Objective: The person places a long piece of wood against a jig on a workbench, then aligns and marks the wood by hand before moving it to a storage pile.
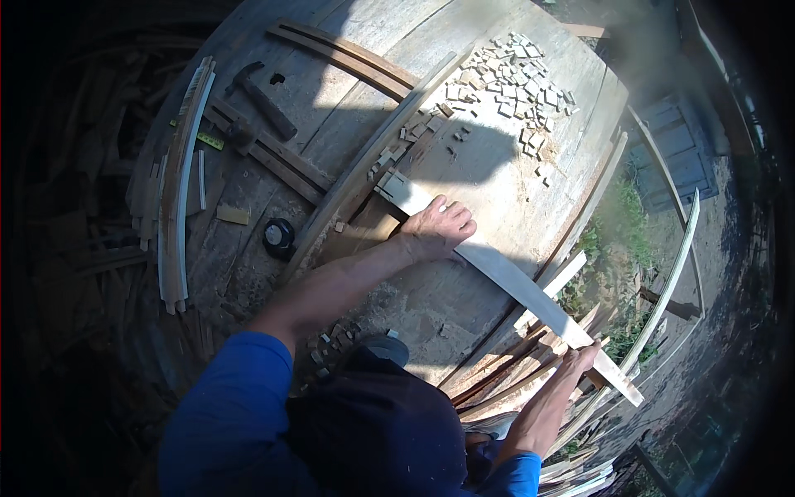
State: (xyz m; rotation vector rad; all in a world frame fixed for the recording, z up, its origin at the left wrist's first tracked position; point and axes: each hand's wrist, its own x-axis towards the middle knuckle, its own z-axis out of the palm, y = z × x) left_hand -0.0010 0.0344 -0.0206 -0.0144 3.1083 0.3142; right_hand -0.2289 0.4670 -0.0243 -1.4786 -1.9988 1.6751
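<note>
A long, pale wooden board (522, 286) slants across the worktable, from the middle down to the lower right. My left hand (439, 226) is wrapped over its upper part, fingers curled around the edge. Close to that hand, the board's upper end seems to have narrow slots cut in it. My right hand (582, 356) grips the board near its other end, which sticks out past the table's edge. Several small wood blocks (387, 157) lie along a raised wooden rail (356, 178) just beyond the board's upper end.
Many small square wood offcuts (526, 83) are scattered at the far side. On the left lie a hammer (263, 101), a round black object (279, 234), slotted wooden rails (286, 166) and long strips (178, 190). More long strips (505, 364) lean at the right edge.
</note>
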